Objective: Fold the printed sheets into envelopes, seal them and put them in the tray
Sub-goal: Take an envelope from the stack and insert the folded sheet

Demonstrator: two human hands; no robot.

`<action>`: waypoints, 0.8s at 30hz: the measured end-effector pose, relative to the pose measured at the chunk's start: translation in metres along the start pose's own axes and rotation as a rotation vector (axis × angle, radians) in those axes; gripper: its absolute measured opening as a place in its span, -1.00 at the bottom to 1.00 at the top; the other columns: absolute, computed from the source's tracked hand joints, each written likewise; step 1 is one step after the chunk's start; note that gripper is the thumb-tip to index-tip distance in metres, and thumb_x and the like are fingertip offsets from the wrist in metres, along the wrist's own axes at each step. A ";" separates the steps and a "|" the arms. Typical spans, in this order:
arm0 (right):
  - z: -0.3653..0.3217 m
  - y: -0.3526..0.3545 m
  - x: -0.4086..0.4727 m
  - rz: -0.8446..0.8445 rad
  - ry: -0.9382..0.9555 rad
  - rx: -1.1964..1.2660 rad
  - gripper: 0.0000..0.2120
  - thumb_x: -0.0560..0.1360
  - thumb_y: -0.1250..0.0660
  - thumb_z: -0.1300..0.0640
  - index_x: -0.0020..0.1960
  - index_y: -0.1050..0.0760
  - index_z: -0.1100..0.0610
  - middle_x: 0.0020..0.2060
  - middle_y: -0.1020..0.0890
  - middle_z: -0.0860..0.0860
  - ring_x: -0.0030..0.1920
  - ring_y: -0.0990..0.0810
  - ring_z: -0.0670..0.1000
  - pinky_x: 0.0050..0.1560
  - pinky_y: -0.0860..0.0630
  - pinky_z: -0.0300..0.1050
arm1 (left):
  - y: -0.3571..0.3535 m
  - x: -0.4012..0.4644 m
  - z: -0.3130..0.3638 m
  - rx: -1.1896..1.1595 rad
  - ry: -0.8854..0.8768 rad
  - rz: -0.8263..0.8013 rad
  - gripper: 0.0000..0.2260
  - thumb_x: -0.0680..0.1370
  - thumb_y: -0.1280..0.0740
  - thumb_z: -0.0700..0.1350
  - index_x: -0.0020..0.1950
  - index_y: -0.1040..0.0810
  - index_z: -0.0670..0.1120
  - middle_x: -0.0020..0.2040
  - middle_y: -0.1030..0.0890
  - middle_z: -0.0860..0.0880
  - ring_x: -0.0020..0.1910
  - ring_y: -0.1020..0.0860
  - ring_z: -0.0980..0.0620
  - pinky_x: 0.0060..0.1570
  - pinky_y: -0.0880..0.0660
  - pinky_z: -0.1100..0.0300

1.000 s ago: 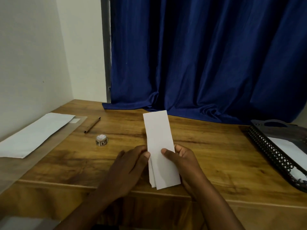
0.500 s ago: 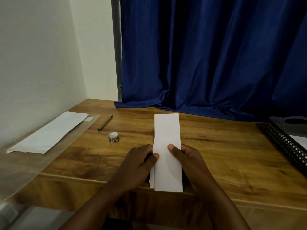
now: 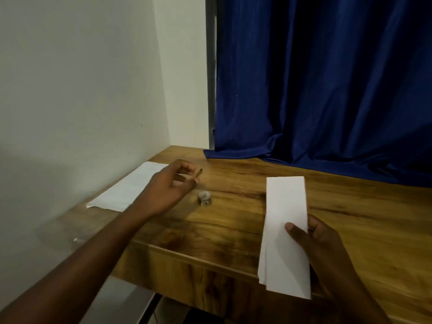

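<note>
Holding the folded white paper sheet (image 3: 285, 235) is the right hand (image 3: 327, 251), down at the near right of the brown wooden table (image 3: 245, 230). The thumb (image 3: 295, 233) lies flat on top of the paper, about halfway along its right side. One finger (image 3: 314, 224) peeks out past the right edge, and the other fingers are hidden under the sheet. So the paper sits pinched between the thumb above and the fingers below. The sheet is long and thin. Its far end points at the dark blue curtain (image 3: 327, 85), and its near end hangs past the front edge of the table. At the near end you can see a few layers stacked together.

The left hand (image 3: 170, 187) is far from the folded sheet, out over the left side of the table. Its fingers are bent loosely and it holds nothing. The fingertips (image 3: 195, 181) are just beside the thin brown pencil (image 3: 199, 173), but I cannot tell if they touch it. A small round roll of stickers (image 3: 205, 198) stands on the table just right of this hand, between the two hands.

A flat white envelope (image 3: 127, 191) lies by the pale wall (image 3: 77, 85), partly behind the left hand. It rests on a clear plastic sleeve (image 3: 58, 224), which looks blurry.
</note>
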State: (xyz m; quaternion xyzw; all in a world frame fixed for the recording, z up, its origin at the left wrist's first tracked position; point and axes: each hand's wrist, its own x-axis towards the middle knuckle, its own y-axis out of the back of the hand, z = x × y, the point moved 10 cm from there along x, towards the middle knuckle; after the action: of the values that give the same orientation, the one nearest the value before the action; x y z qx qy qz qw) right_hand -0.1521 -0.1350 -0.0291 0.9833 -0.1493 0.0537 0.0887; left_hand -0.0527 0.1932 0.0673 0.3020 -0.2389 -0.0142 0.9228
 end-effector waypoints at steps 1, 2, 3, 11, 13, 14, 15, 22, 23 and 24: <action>0.002 0.000 0.001 0.005 -0.011 -0.005 -0.81 0.54 -0.40 0.04 0.12 -0.48 -0.07 -0.03 -0.65 -0.06 -0.06 -0.67 0.06 -0.22 -0.57 -0.05 | 0.015 0.010 -0.020 0.103 0.045 0.012 -0.73 0.51 -0.42 0.17 0.18 -0.56 0.15 0.16 -0.63 0.17 0.10 -0.61 0.13 0.09 -0.54 0.13; 0.004 0.001 0.002 0.012 -0.022 -0.017 -0.79 0.55 -0.39 0.06 0.16 -0.47 -0.03 -0.02 -0.64 -0.04 -0.06 -0.65 0.07 -0.22 -0.56 -0.04 | 0.029 0.018 -0.041 0.216 0.095 0.019 -0.71 0.52 -0.43 0.16 0.20 -0.55 0.12 0.18 -0.62 0.13 0.11 -0.59 0.09 0.09 -0.52 0.12; 0.006 0.003 0.002 0.019 -0.027 -0.035 -0.77 0.56 -0.39 0.09 0.19 -0.45 0.01 -0.03 -0.62 -0.04 -0.08 -0.64 0.07 -0.23 -0.54 -0.06 | 0.041 0.025 -0.063 0.337 0.148 0.013 -0.66 0.52 -0.43 0.17 0.23 -0.53 0.08 0.20 -0.61 0.08 0.11 -0.57 0.06 0.07 -0.49 0.11; 0.007 0.004 0.009 0.015 -0.040 -0.147 -0.78 0.57 -0.39 0.16 0.16 -0.42 0.08 -0.08 -0.57 0.03 -0.17 -0.57 0.05 -0.27 -0.45 -0.14 | 0.079 0.031 -0.174 0.835 0.493 -0.132 -0.29 0.38 -0.32 0.49 0.36 -0.47 0.06 0.30 -0.55 -0.05 0.24 -0.53 -0.10 0.16 -0.47 0.01; 0.006 0.005 0.009 0.025 -0.046 -0.164 -0.76 0.56 -0.40 0.15 0.16 -0.41 0.07 -0.08 -0.56 0.03 -0.19 -0.56 0.02 -0.29 -0.43 -0.17 | 0.083 0.031 -0.173 0.840 0.473 -0.074 -0.38 0.40 -0.34 0.45 0.31 -0.49 0.09 0.24 -0.57 -0.03 0.18 -0.55 -0.08 0.12 -0.50 0.03; 0.005 0.005 0.010 0.030 -0.050 -0.172 -0.75 0.56 -0.40 0.15 0.17 -0.40 0.06 -0.06 -0.56 0.04 -0.19 -0.55 0.01 -0.29 -0.42 -0.17 | 0.084 0.032 -0.171 0.852 0.465 -0.066 -0.42 0.42 -0.34 0.42 0.30 -0.50 0.09 0.22 -0.58 -0.02 0.16 -0.55 -0.06 0.10 -0.51 0.05; 0.005 0.005 0.010 0.032 -0.056 -0.182 -0.74 0.56 -0.41 0.14 0.17 -0.40 0.06 -0.04 -0.55 0.05 -0.19 -0.54 0.01 -0.29 -0.42 -0.17 | 0.083 0.032 -0.168 0.877 0.458 -0.074 -0.45 0.43 -0.34 0.39 0.29 -0.51 0.09 0.21 -0.59 -0.02 0.15 -0.56 -0.05 0.08 -0.52 0.07; 0.004 0.008 0.009 0.063 -0.060 -0.198 -0.52 0.54 -0.43 0.17 0.40 -0.38 0.16 0.08 -0.56 0.12 -0.20 -0.52 -0.04 -0.32 -0.41 -0.19 | 0.078 0.038 -0.142 1.002 0.376 -0.076 -0.69 0.64 -0.24 0.05 0.10 -0.64 -0.14 -0.01 -0.65 -0.11 -0.08 -0.63 -0.09 -0.09 -0.57 0.10; 0.004 0.008 0.009 0.066 -0.059 -0.194 -0.47 0.53 -0.43 0.19 0.45 -0.35 0.15 0.17 -0.57 0.17 -0.19 -0.51 -0.04 -0.31 -0.41 -0.19 | 0.078 0.038 -0.140 1.007 0.359 -0.063 -0.70 0.64 -0.22 0.01 0.06 -0.64 -0.16 -0.07 -0.64 -0.11 -0.13 -0.63 -0.09 -0.15 -0.55 0.12; 0.003 0.008 0.010 0.067 -0.053 -0.189 -0.41 0.52 -0.43 0.20 0.49 -0.31 0.13 0.27 -0.54 0.20 -0.16 -0.52 -0.02 -0.30 -0.42 -0.19 | 0.080 0.038 -0.137 1.006 0.346 -0.045 -0.71 0.64 -0.21 -0.01 0.01 -0.63 -0.18 -0.14 -0.62 -0.10 -0.18 -0.61 -0.08 -0.20 -0.52 0.13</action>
State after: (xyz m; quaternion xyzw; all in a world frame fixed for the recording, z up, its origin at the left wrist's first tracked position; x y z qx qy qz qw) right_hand -0.1454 -0.1459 -0.0291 0.9661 -0.1889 0.0162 0.1753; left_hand 0.0329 0.3273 0.0325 0.7100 -0.0542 0.1324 0.6895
